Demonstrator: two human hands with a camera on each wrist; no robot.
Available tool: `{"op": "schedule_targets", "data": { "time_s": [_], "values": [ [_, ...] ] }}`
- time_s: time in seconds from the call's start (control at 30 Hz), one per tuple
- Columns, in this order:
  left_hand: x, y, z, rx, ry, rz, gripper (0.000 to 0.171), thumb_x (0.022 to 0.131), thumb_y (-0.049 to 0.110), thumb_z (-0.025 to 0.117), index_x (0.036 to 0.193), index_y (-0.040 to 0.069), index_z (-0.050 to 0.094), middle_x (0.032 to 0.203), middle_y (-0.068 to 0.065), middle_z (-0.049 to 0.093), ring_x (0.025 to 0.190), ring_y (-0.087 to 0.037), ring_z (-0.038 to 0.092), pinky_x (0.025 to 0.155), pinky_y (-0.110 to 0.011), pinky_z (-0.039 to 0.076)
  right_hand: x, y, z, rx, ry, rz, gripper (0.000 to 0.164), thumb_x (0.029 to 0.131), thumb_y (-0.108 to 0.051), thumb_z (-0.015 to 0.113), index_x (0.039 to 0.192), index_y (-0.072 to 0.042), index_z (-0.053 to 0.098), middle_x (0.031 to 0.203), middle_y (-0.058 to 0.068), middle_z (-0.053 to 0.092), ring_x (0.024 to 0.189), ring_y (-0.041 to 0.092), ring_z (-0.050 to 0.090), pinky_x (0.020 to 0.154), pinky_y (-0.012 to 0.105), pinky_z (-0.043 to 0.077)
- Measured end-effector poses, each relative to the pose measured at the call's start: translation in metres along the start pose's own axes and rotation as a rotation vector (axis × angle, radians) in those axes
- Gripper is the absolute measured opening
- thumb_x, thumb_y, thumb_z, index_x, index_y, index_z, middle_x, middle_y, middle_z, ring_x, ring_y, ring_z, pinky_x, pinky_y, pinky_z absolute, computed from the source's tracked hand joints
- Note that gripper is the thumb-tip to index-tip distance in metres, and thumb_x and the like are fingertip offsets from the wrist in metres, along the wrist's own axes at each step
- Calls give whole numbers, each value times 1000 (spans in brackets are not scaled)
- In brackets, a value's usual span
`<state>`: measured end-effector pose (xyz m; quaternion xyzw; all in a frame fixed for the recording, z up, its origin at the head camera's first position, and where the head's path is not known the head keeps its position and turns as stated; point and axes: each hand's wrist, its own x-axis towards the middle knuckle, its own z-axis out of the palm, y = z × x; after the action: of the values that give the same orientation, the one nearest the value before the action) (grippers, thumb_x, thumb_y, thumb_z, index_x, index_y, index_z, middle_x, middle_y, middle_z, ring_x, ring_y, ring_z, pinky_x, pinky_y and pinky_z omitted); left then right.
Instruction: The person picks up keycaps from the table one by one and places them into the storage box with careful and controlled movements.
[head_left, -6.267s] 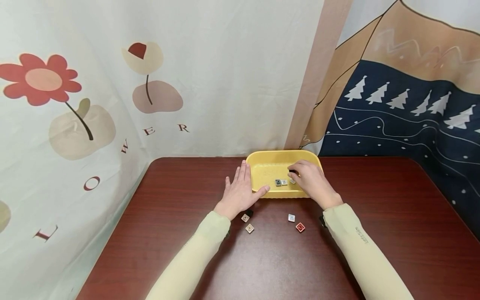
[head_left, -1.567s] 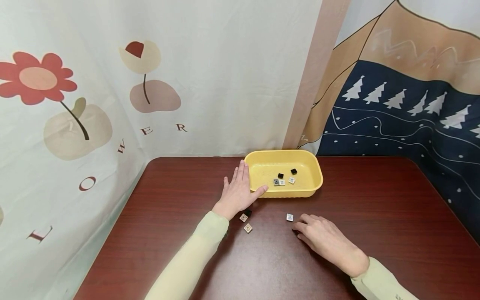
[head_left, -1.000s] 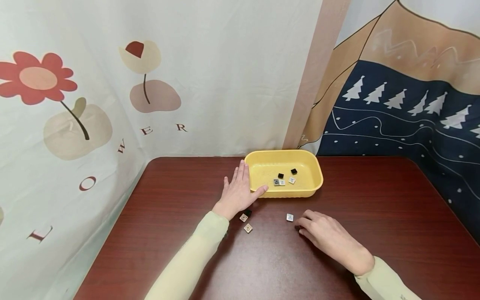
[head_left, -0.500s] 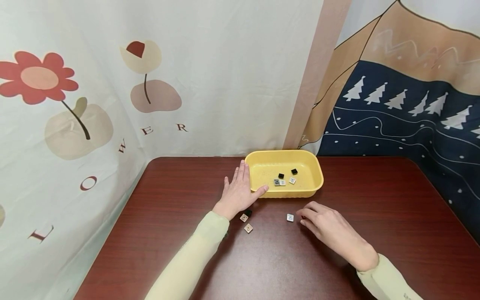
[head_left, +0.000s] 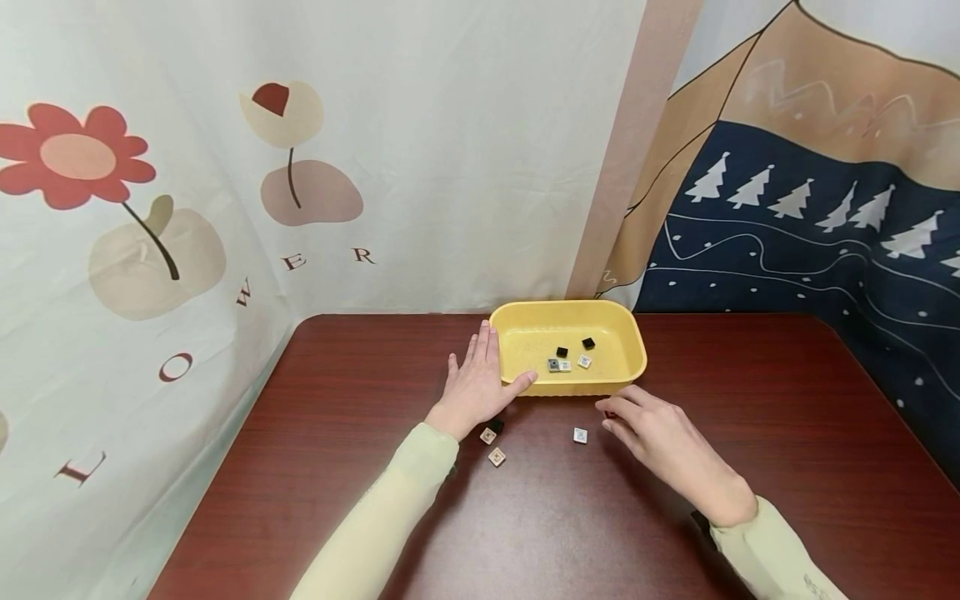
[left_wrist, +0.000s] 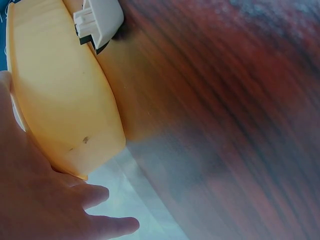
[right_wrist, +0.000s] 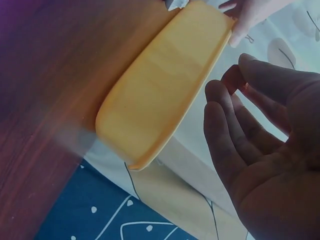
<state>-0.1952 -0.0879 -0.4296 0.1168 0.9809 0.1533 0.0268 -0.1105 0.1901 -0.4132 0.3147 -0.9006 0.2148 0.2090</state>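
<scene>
My right hand (head_left: 663, 437) pinches a red keycap (right_wrist: 232, 79) between thumb and fingertips, just in front of the right end of a yellow plastic basin (head_left: 566, 389). My left hand (head_left: 476, 383) rests against the basin's left end, fingers straight along the side and thumb at the front rim. Inside the basin lie several keycaps, among them a black keycap (head_left: 588, 343), a grey keycap (head_left: 553, 365) and a white keycap (head_left: 584, 362). A white keycap (head_left: 581, 436) sits on the table left of my right hand.
Near my left wrist are a beige keycap (head_left: 497, 457), another beige keycap (head_left: 488, 436) and a black keycap (head_left: 497, 426). The dark red table (head_left: 360, 400) ends at a printed curtain (head_left: 450, 167) behind the basin.
My right hand has left the basin, where two black keycaps now lie, taken the red keycap off the table, and moved back up toward the basin. My left hand has stayed put.
</scene>
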Motion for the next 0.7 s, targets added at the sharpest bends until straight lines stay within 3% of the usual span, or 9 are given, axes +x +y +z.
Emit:
{"op": "schedule_targets", "data": {
  "time_s": [0.5, 0.7],
  "values": [
    [1, 0, 1, 9, 10, 6, 111, 95, 79, 41, 165, 0, 10, 174, -14, 6, 157, -33, 18, 118, -68, 21, 23, 9, -2, -7, 37, 56, 26, 83, -4, 86, 107, -6, 77, 100, 4, 71, 87, 19, 69, 73, 41, 60],
    [0, 0, 0, 2, 5, 3, 111, 95, 80, 41, 165, 0, 9, 174, -13, 5, 158, -33, 18, 118, -68, 20, 35, 13, -2, -6, 49, 64, 26, 83, -3, 85, 108, -5, 77, 101, 6, 73, 82, 19, 68, 68, 40, 58]
  ]
}}
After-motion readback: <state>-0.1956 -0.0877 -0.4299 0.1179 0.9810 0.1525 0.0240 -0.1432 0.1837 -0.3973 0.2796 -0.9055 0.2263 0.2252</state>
